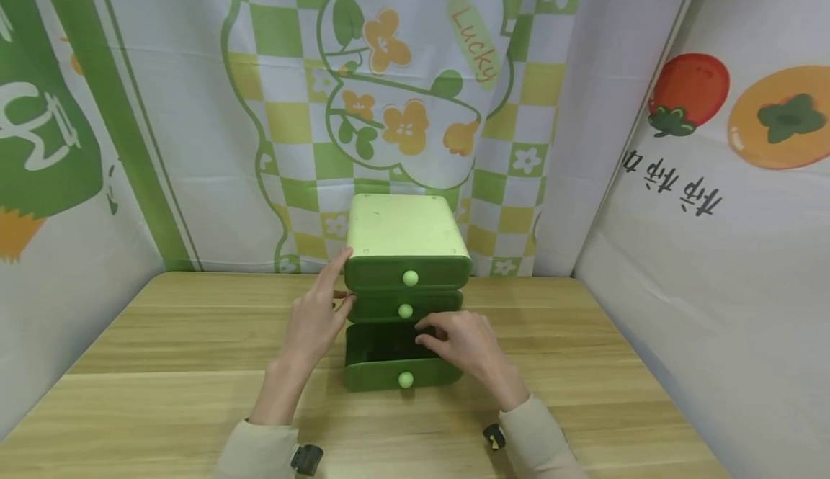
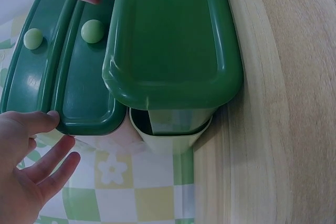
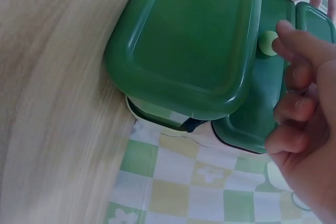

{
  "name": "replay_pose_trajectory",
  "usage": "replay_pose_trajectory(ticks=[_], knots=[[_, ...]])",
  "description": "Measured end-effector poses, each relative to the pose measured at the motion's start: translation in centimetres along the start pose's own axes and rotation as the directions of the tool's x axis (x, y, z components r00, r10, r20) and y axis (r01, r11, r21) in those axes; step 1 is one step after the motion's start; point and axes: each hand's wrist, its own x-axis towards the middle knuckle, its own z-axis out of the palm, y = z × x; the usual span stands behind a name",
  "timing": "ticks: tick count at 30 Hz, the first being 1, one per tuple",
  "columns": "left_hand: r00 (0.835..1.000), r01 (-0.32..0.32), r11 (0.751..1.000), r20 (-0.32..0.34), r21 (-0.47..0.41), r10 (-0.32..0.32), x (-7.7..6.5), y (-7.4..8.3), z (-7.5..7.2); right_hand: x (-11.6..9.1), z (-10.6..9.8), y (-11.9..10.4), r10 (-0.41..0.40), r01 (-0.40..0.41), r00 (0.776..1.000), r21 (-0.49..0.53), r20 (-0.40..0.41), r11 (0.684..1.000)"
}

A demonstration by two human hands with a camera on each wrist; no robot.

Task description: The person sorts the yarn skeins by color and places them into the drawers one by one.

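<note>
A small cabinet (image 1: 405, 227) with a pale yellow-green top and three dark green drawers stands on the table. Its bottom drawer (image 1: 433, 373) is pulled out, with a dark interior; the middle drawer (image 1: 376, 307) and top drawer (image 1: 376, 275) are pushed in. My left hand (image 1: 315, 320) rests against the cabinet's left side, index finger reaching up to the top edge, thumb (image 2: 44, 121) at the drawer fronts' edge. Over the right part of the pulled-out drawer hovers my right hand (image 1: 463, 342), fingers loosely bent and holding nothing. In the right wrist view, its fingertips overlap the middle drawer's round knob (image 3: 268, 43).
The wooden table (image 1: 570, 378) extends to both sides of the cabinet. Close behind hangs a checked, flowered cloth (image 1: 279, 119), and printed white cloth walls (image 1: 713, 263) enclose the table left and right.
</note>
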Motion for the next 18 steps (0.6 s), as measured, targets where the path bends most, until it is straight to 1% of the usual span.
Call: replay_pose_trajectory(ticks=[3,5,7,9,11,14,18], knots=[[1.000,-0.001,1.000,-0.002,-0.004,0.001,0.0,0.0,0.0,0.0,-0.1,-0.1,-0.095,0.095,0.995,0.039,0.000,0.995],[1.000,0.001,1.000,-0.002,-0.003,-0.001,0.0,0.0,0.0,0.0,-0.1,-0.2,-0.173,0.173,0.985,0.059,-0.005,0.983],[1.000,0.003,1.000,-0.002,0.001,-0.003,0.0,-0.1,0.0,0.0,-0.1,-0.3,-0.256,0.256,0.967,0.059,-0.008,0.965],[1.000,0.003,1.000,-0.003,0.003,-0.003,0.0,-0.1,0.0,0.0,0.1,-0.3,-0.330,0.330,0.944,0.048,-0.008,0.943],[1.000,0.003,1.000,-0.005,0.001,-0.003,0.0,-0.1,0.0,0.0,0.2,-0.4,-0.384,0.383,0.923,0.042,0.003,0.923],[1.000,0.001,1.000,-0.006,-0.004,-0.001,0.0,0.0,0.0,0.0,0.6,-0.6,-0.421,0.418,0.906,0.067,0.038,0.906],[1.000,0.004,1.000,-0.001,-0.004,-0.004,0.0,0.0,0.0,-0.1,1.0,-0.8,-0.435,0.425,0.896,0.114,0.089,0.898]])
